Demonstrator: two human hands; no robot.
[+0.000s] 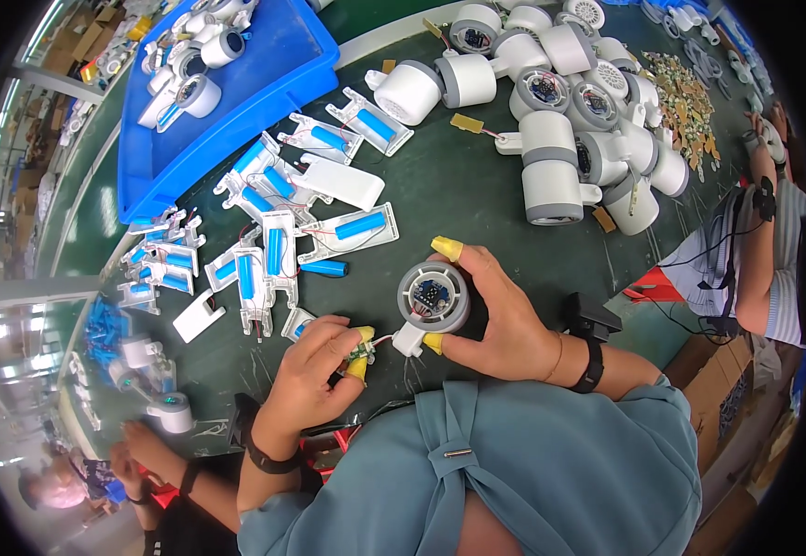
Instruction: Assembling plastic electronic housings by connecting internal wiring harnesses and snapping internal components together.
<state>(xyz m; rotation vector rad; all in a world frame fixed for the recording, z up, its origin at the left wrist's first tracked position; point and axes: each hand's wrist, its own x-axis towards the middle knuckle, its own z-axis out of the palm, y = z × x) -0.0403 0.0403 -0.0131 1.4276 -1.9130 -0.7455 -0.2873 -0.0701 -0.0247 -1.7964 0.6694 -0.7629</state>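
On the dark green bench (477, 185), your right hand (505, 320) is closed around the round grey-and-white housing (432, 298), held open-face up just above the near edge. Your left hand (315, 366) pinches a small circuit board (359, 353) beside it. Thin wires (382, 341) link the two; pulling the hands apart would likely strain those joints. Yellow finger cots hide your fingertips, and the wire ends are too small to trace.

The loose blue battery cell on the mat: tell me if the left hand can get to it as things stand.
Probably yes. The loose blue battery cell lies bare just beyond the left hand, nothing between them, but that hand's fingers pinch a small circuit board.
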